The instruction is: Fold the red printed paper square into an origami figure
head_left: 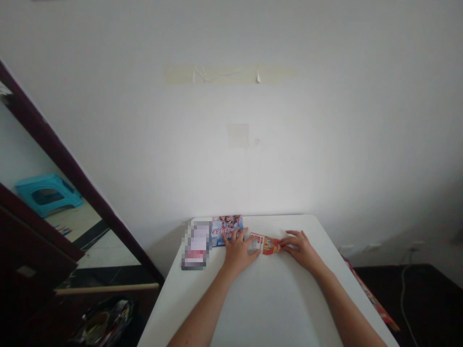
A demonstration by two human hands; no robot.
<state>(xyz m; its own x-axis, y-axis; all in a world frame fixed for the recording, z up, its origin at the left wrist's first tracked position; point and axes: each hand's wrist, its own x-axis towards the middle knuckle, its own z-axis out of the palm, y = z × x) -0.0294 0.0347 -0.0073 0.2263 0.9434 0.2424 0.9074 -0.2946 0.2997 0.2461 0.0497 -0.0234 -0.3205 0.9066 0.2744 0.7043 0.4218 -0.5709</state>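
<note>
A small orange, red and white printed paper (270, 245) lies on the white table, narrowing toward its right end. My right hand (298, 248) pinches that narrow end between thumb and fingers, the other fingers stretched out above. My left hand (238, 253) rests with fingers spread, its thumb and index finger touching the left part of the paper. Its other fingertips reach over the edge of a blue leaflet (220, 231) with colourful pictures. Left of the leaflet lies a pixelated flat object (197, 246), perhaps a phone.
The white table (267, 308) stands against a pale wall (325, 120) with tape marks. At left are a dark-framed mirror (83, 168) showing a blue stool (48, 193), and a dark bag (104, 323) on the floor. A cable (403, 294) hangs at right.
</note>
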